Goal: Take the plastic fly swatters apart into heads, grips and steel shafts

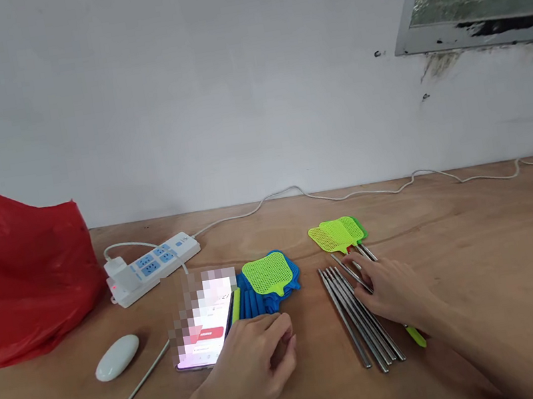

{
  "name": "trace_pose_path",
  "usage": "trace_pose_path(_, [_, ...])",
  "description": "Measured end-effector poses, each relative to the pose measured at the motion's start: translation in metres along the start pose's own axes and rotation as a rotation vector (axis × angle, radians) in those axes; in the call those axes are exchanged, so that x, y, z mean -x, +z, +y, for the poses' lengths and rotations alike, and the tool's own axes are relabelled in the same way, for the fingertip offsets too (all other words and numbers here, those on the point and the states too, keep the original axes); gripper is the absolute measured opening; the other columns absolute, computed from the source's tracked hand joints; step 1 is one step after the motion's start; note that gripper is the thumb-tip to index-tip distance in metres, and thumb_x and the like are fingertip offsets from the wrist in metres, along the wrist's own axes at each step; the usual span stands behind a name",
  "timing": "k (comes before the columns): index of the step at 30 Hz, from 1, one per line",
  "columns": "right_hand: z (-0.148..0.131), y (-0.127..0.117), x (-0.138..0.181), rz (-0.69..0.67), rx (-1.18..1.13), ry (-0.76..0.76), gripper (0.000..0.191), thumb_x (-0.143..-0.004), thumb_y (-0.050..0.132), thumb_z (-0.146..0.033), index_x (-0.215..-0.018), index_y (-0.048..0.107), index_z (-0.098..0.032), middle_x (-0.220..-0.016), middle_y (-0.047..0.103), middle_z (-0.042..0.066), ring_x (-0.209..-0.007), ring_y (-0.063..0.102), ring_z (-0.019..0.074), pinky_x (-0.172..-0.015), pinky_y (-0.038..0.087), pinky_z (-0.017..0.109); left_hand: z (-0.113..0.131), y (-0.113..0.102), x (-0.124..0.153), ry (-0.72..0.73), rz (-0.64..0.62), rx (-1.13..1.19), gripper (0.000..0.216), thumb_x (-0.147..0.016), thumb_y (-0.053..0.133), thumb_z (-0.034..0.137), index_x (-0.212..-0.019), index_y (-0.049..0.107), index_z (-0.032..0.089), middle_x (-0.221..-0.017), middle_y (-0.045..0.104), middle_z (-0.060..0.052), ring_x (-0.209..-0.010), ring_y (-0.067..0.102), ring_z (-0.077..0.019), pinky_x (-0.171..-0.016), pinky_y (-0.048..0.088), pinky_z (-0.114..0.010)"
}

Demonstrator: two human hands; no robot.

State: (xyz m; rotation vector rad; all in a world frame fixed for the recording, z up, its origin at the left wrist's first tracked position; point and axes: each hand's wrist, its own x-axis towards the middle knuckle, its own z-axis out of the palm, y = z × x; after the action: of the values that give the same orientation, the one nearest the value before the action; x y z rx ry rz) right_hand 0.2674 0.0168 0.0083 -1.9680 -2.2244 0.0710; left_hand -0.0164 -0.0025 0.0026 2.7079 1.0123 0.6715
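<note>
Loosely curled, my left hand (259, 362) rests on the table beside the phone, with no object showing in its fingers. Just beyond it lie a yellow-green fly swatter head (267, 275), blue swatter heads (293, 281) and several blue handle tubes (248, 303). A yellow-green handle tube (235, 305) lies against the phone's edge. My right hand (386, 285) has its thumb and fingers around a thin metal rod (347, 269). Several more metal rods (361, 319) lie side by side under and left of it. Behind are green swatters (335, 234) with metal shafts; a yellow-green handle end (416, 336) shows below my right wrist.
A lit phone (208, 323) lies left of centre, near a white oval object (117, 358). Behind are a white power strip (156, 267) with a plugged-in charger and a red plastic bag (26, 278). A white cable (347, 197) runs along the wall.
</note>
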Motion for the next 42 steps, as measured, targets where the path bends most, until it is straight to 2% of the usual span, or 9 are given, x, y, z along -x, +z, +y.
trace_pose_path(4, [0.004, 0.003, -0.001, -0.018, 0.02, 0.019, 0.041, -0.084, 0.058, -0.021, -0.125, 0.057, -0.025, -0.072, 0.07, 0.002, -0.071, 0.067, 0.026, -0.056, 0.02, 0.028, -0.001, 0.0, -0.001, -0.027, -0.018, -0.02, 0.02, -0.093, 0.043, 0.017, -0.074, 0.041, 0.022, -0.063, 0.051, 0.004, -0.055, 0.048, -0.0132, -0.053, 0.025, -0.026])
trace_pose_path(7, [0.007, 0.005, -0.003, 0.01, 0.038, 0.023, 0.028, -0.088, 0.057, -0.027, -0.115, 0.06, -0.025, -0.07, 0.068, 0.002, -0.068, 0.066, 0.0261, -0.055, 0.021, 0.028, -0.005, -0.003, -0.001, -0.034, -0.029, -0.039, 0.021, -0.096, 0.042, 0.018, -0.075, 0.042, 0.022, -0.065, 0.053, 0.004, -0.055, 0.048, -0.0131, -0.053, 0.024, -0.027])
trace_pose_path(10, [0.006, 0.006, -0.002, 0.075, 0.014, 0.029, 0.018, -0.092, 0.054, -0.033, -0.107, 0.061, -0.025, -0.07, 0.067, 0.001, -0.064, 0.064, 0.0246, -0.054, 0.022, 0.028, -0.009, -0.004, 0.0, -0.036, -0.032, -0.055, 0.02, -0.097, 0.042, 0.019, -0.077, 0.044, 0.022, -0.067, 0.054, 0.004, -0.055, 0.048, -0.0129, -0.053, 0.023, -0.027])
trace_pose_path(16, [0.0, 0.008, 0.001, 0.213, -0.08, -0.072, 0.02, -0.092, 0.055, -0.04, -0.105, 0.061, -0.026, -0.076, 0.067, 0.001, -0.063, 0.063, 0.0213, -0.056, 0.026, 0.027, -0.01, -0.002, 0.001, -0.031, -0.054, -0.057, 0.02, -0.097, 0.042, 0.019, -0.077, 0.045, 0.021, -0.068, 0.055, 0.003, -0.057, 0.05, -0.0136, -0.054, 0.024, -0.027])
trace_pose_path(22, [0.023, 0.015, -0.006, 0.198, 0.029, 0.119, 0.006, -0.087, 0.058, -0.029, -0.086, 0.059, -0.023, -0.067, 0.066, 0.001, -0.06, 0.062, 0.0213, -0.055, 0.023, 0.028, -0.009, -0.002, 0.001, -0.033, -0.07, -0.053, 0.02, -0.097, 0.042, 0.02, -0.077, 0.046, 0.021, -0.068, 0.057, 0.003, -0.057, 0.05, -0.0137, -0.054, 0.024, -0.028])
trace_pose_path(25, [0.029, 0.015, -0.007, 0.118, 0.061, 0.172, 0.013, -0.085, 0.059, -0.031, -0.075, 0.057, -0.024, -0.069, 0.067, 0.002, -0.064, 0.063, 0.0232, -0.055, 0.024, 0.028, -0.01, -0.001, 0.002, -0.041, -0.083, -0.051, 0.021, -0.097, 0.042, 0.02, -0.077, 0.046, 0.021, -0.069, 0.057, 0.003, -0.058, 0.051, -0.014, -0.054, 0.024, -0.028])
trace_pose_path(33, [0.019, 0.004, -0.006, 0.016, 0.031, 0.202, 0.016, -0.082, 0.062, -0.032, -0.068, 0.064, -0.024, -0.07, 0.069, 0.005, -0.069, 0.065, 0.025, -0.055, 0.028, 0.029, -0.011, 0.0, 0.0, -0.039, -0.107, -0.052, 0.021, -0.098, 0.042, 0.021, -0.078, 0.046, 0.021, -0.07, 0.058, 0.002, -0.059, 0.052, -0.0145, -0.055, 0.024, -0.028])
trace_pose_path(38, [0.016, 0.001, -0.005, 0.048, 0.015, 0.175, 0.015, -0.079, 0.064, -0.029, -0.064, 0.065, -0.023, -0.071, 0.071, 0.005, -0.069, 0.065, 0.0243, -0.055, 0.028, 0.03, -0.01, -0.001, 0.0, -0.039, -0.117, -0.044, 0.02, -0.098, 0.042, 0.02, -0.078, 0.046, 0.021, -0.07, 0.058, 0.003, -0.059, 0.052, -0.0144, -0.055, 0.024, -0.028])
trace_pose_path(42, [0.022, 0.006, -0.007, 0.164, -0.144, 0.08, 0.019, -0.076, 0.065, -0.029, -0.059, 0.06, -0.023, -0.06, 0.066, 0.0, -0.06, 0.061, 0.0188, -0.056, 0.033, 0.028, -0.009, -0.001, 0.001, -0.04, -0.105, -0.04, 0.02, -0.097, 0.043, 0.02, -0.077, 0.046, 0.021, -0.07, 0.058, 0.002, -0.06, 0.053, -0.0145, -0.055, 0.025, -0.027])
